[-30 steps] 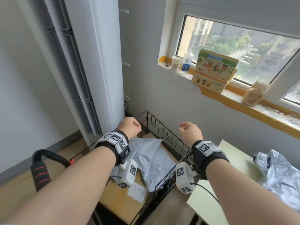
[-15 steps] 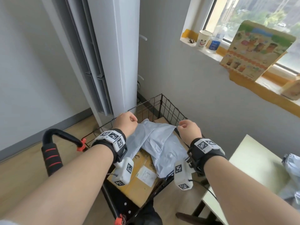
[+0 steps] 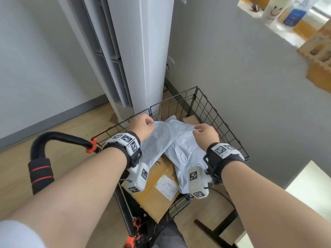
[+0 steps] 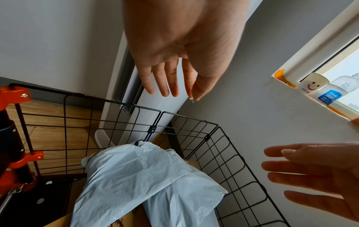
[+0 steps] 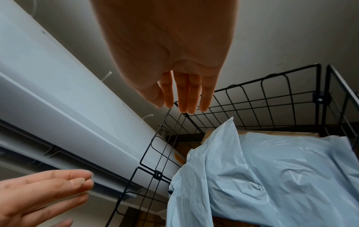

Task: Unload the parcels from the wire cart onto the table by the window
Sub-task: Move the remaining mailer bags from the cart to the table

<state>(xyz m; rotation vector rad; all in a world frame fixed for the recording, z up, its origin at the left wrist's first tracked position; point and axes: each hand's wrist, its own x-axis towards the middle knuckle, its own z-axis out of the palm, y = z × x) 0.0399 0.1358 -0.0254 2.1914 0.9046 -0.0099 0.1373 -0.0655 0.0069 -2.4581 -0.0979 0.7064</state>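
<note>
Still crinkled, pale-blue plastic parcels (image 3: 172,140)

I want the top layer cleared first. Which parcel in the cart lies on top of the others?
The pale blue poly mailer under both hands; it is draped over the brown cardboard box, which is rigid and carries a white label.

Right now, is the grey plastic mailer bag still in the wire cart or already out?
In. The grey mailer bag lies inside the wire cart on a cardboard box, with both open hands just above it.
</note>
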